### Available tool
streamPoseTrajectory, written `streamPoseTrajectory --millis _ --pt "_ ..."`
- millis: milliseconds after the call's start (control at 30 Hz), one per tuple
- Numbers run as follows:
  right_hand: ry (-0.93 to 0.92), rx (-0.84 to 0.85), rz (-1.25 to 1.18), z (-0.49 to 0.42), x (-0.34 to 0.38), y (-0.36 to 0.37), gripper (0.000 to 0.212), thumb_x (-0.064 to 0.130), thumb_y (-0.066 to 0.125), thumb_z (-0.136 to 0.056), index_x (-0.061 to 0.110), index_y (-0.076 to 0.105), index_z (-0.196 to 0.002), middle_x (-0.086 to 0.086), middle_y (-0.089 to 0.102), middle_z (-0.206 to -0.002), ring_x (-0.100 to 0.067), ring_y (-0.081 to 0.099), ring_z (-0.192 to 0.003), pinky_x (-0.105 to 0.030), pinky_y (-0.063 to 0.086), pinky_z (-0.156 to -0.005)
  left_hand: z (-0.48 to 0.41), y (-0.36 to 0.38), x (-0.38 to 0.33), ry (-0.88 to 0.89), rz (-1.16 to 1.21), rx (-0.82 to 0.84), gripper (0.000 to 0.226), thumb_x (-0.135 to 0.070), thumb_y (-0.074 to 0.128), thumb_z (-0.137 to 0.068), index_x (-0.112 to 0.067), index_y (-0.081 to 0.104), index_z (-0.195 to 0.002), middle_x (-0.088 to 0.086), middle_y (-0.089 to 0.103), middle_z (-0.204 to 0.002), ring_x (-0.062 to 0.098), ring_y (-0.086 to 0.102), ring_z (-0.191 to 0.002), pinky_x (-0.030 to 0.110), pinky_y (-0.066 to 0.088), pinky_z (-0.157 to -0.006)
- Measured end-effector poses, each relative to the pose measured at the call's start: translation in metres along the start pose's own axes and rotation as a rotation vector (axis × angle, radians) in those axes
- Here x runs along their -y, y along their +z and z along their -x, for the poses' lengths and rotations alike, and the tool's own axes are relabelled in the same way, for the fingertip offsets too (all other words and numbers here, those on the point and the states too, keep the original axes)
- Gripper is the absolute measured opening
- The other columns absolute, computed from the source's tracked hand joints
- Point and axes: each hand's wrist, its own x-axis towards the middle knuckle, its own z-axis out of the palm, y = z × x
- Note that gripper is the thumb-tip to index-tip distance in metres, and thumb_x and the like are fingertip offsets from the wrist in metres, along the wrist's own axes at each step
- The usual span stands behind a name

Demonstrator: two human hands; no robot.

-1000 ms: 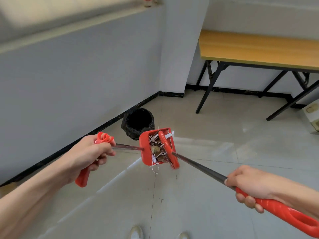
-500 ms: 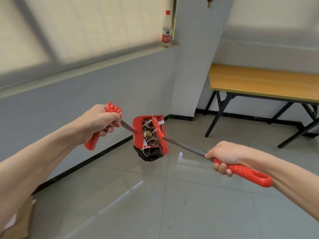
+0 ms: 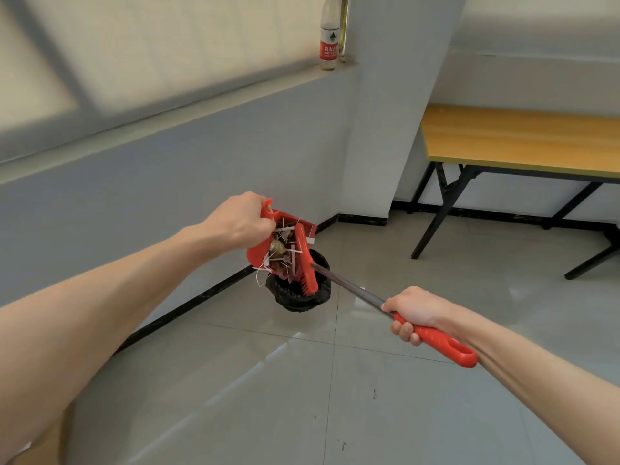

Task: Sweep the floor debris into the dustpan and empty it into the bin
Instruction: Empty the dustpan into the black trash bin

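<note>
My left hand (image 3: 240, 224) grips the red handle of the red dustpan (image 3: 256, 255), which hangs tilted in the air right above the bin (image 3: 303, 298), a small round one lined with a black bag, by the wall. Paper strips and brown scraps (image 3: 280, 251) fill the pan. My right hand (image 3: 414, 312) holds the red grip of the broom (image 3: 436, 340). Its metal pole runs up to the red brush head (image 3: 305, 260), which presses against the debris at the pan's mouth.
The grey wall with a black skirting (image 3: 188, 307) runs along the left. A plastic bottle (image 3: 329, 35) stands on the window sill. A wooden folding table (image 3: 523, 142) on black legs fills the right corner. Glossy floor tiles (image 3: 335, 397) lie in front of me.
The view has moved closer to the bin. The dustpan and brush head have travelled over the bin and the pan has tipped more. My left hand now sits right at the pan.
</note>
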Motion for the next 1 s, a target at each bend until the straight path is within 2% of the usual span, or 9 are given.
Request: streamPoseTrajectory --millis 100,167,267,333,467,633,767,833,1000 --pt "0.013 -0.015 0.021 -0.012 -0.009 0.0 0.021 0.011 0.045 -0.096 0.008 0.046 -0.074 -0.006 0.047 -0.053 -0.01 0.037 -0.03 -0.015 0.031 -0.033 -0.004 0.024 -0.001 0.037 -0.095 0.027 0.013 -0.018 0.055 -0.093 -0.019 0.059 -0.081 0.002 0.069 -0.077 0.029 0.063 -0.076 0.032 0.043 -0.06" --pt "0.009 -0.028 0.042 -0.017 -0.012 -0.002 0.019 0.009 0.044 -0.095 0.007 0.047 -0.076 -0.006 0.047 -0.054 -0.01 0.037 -0.031 -0.015 0.032 -0.034 -0.007 0.037 0.0 0.049 -0.136 0.034 0.009 -0.018 0.056 -0.088 -0.023 0.059 -0.081 0.001 0.068 -0.077 0.031 0.063 -0.077 0.035 0.048 -0.067" --pt "0.001 -0.047 0.063 -0.02 -0.013 -0.006 0.015 0.008 0.044 -0.095 0.005 0.049 -0.081 -0.007 0.047 -0.056 -0.01 0.036 -0.031 -0.014 0.031 -0.034 -0.007 0.055 0.002 0.081 -0.191 0.034 0.011 -0.02 0.054 -0.086 -0.02 0.064 -0.091 0.005 0.071 -0.086 0.034 0.063 -0.082 0.043 0.055 -0.077" --pt "0.003 -0.049 0.065 -0.021 -0.011 -0.009 0.012 0.008 0.043 -0.095 0.004 0.05 -0.086 -0.007 0.046 -0.056 -0.01 0.036 -0.032 -0.015 0.031 -0.035 -0.007 0.065 0.004 0.123 -0.228 0.018 0.012 -0.024 0.053 -0.088 -0.018 0.062 -0.093 0.007 0.069 -0.086 0.037 0.063 -0.081 0.044 0.055 -0.074" --pt "-0.001 -0.061 0.115 -0.024 -0.007 -0.011 0.012 0.008 0.042 -0.094 0.002 0.052 -0.092 -0.008 0.047 -0.054 -0.012 0.037 -0.032 -0.015 0.034 -0.035 -0.007 0.08 0.01 0.184 -0.308 -0.01 0.01 -0.026 0.051 -0.093 -0.018 0.056 -0.091 0.005 0.062 -0.08 0.037 0.058 -0.075 0.037 0.042 -0.064" --pt "0.006 -0.084 0.249 -0.031 -0.002 -0.015 0.016 0.008 0.042 -0.085 0.001 0.054 -0.093 -0.009 0.052 -0.048 -0.018 0.04 -0.039 -0.024 0.039 -0.042 -0.007 0.084 0.013 0.2 -0.342 -0.027 0.006 -0.024 0.052 -0.093 -0.019 0.056 -0.092 0.005 0.061 -0.081 0.035 0.054 -0.073 0.036 0.039 -0.064" --pt "0.019 -0.104 0.343 -0.029 0.0 -0.015 0.018 0.008 0.04 -0.085 -0.001 0.053 -0.094 -0.008 0.051 -0.044 -0.019 0.041 -0.037 -0.026 0.04 -0.044 -0.005 0.085 0.013 0.232 -0.372 -0.017 0.004 -0.025 0.053 -0.093 -0.024 0.049 -0.092 0.004 0.062 -0.084 0.033 0.052 -0.075 0.035 0.038 -0.065" --pt "0.028 -0.119 0.406 -0.027 -0.001 -0.015 0.019 0.007 0.039 -0.084 -0.001 0.054 -0.092 -0.009 0.052 -0.044 -0.019 0.043 -0.037 -0.027 0.041 -0.045 -0.004 0.087 0.014 0.244 -0.403 -0.022 0.004 -0.025 0.052 -0.093 -0.021 0.053 -0.094 0.005 0.064 -0.084 0.033 0.052 -0.073 0.035 0.038 -0.064" --pt "0.04 -0.137 0.501 -0.022 -0.007 -0.012 0.018 0.005 0.038 -0.086 -0.003 0.054 -0.087 -0.01 0.052 -0.043 -0.019 0.043 -0.031 -0.024 0.042 -0.044 0.001 0.094 0.012 0.267 -0.465 -0.006 0.011 -0.026 0.051 -0.095 -0.018 0.056 -0.102 0.001 0.051 -0.078 0.032 0.049 -0.072 0.035 0.036 -0.064"
